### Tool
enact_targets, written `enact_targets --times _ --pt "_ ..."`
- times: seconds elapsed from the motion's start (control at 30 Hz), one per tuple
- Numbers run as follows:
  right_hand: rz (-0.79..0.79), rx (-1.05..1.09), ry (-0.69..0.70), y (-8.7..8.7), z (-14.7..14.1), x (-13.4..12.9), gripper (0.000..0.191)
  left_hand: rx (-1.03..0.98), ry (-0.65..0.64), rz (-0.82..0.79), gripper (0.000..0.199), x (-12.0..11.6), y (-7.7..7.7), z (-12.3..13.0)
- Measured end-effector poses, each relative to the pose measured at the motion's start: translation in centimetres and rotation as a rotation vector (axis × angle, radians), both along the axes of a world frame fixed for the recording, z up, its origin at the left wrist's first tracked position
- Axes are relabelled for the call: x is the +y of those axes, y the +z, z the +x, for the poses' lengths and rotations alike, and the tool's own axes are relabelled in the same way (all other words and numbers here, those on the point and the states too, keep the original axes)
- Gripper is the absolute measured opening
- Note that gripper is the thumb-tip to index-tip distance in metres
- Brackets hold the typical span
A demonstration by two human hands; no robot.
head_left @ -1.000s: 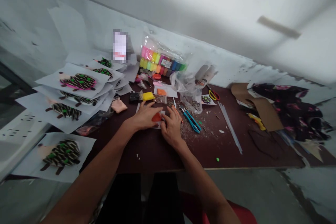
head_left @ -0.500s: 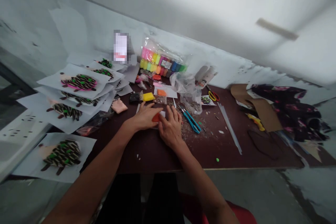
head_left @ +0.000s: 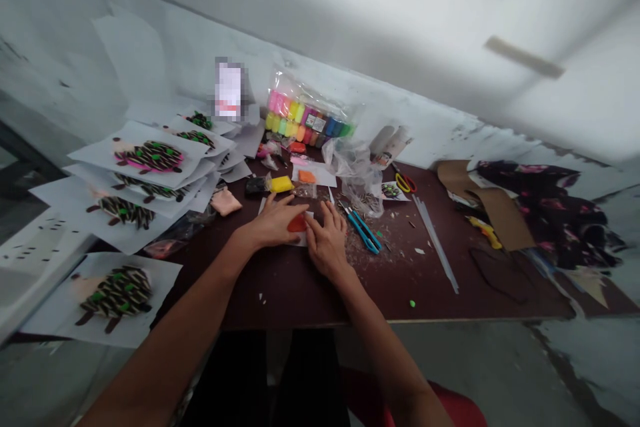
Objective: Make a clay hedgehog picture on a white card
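A flat piece of orange-red modelling clay (head_left: 297, 223) lies on a small white sheet of paper (head_left: 301, 240) in front of me. My left hand (head_left: 270, 221) rests over the left part of the sheet, its fingers stretched out and apart, with the thumb side against the clay. From the right, my right hand (head_left: 327, 237) lies with fingers extended; its index fingertip is at the clay's right edge. Neither hand is closed around anything. Behind the hands sit a yellow clay block (head_left: 281, 184), a black clay pack (head_left: 257, 185) and an orange clay block (head_left: 307, 177).
Teal-handled scissors (head_left: 365, 230) lie right of my hands among scraps. Left, sheets bearing hedgehog figures (head_left: 150, 157) are stacked. A bag of coloured clay (head_left: 310, 113) leans on the wall. Glue sticks (head_left: 436, 243) and a yellow glue gun (head_left: 485, 232) lie right.
My right hand has shifted slightly right, away from my left hand, and more of the orange-red clay and the paper shows between them.
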State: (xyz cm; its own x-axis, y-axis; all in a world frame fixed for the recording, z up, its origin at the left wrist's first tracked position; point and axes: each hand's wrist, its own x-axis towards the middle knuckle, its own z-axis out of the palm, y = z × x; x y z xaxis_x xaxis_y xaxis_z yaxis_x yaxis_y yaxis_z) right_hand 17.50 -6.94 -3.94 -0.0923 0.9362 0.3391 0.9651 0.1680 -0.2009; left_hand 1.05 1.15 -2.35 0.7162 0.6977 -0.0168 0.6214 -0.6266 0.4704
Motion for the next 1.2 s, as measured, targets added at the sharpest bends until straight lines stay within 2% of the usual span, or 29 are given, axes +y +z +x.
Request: enact_targets --times 0.23,0.37,0.57,0.8,1.2 --pt "-0.001 0.013 0.016 0.2 0.2 -0.2 0.035 -0.013 -0.011 -0.001 0.069 0.1 -0.1 -0.2" --pt "0.055 0.043 0.008 0.2 0.6 -1.1 0.037 0.045 -0.017 -0.054 0.078 0.0 0.6 -0.2" --pt "0.04 0.003 0.045 0.0 0.5 -1.8 0.037 0.08 -0.042 -0.089 0.078 -0.2 1.5 -0.3" --pt "0.052 -0.09 0.12 0.0 0.5 -1.9 0.04 0.067 -0.087 -0.122 0.079 0.2 1.0 -0.7" --pt "0.084 -0.112 0.145 -0.1 0.5 -1.8 0.038 0.072 -0.139 -0.128 0.078 0.6 0.7 -1.2"
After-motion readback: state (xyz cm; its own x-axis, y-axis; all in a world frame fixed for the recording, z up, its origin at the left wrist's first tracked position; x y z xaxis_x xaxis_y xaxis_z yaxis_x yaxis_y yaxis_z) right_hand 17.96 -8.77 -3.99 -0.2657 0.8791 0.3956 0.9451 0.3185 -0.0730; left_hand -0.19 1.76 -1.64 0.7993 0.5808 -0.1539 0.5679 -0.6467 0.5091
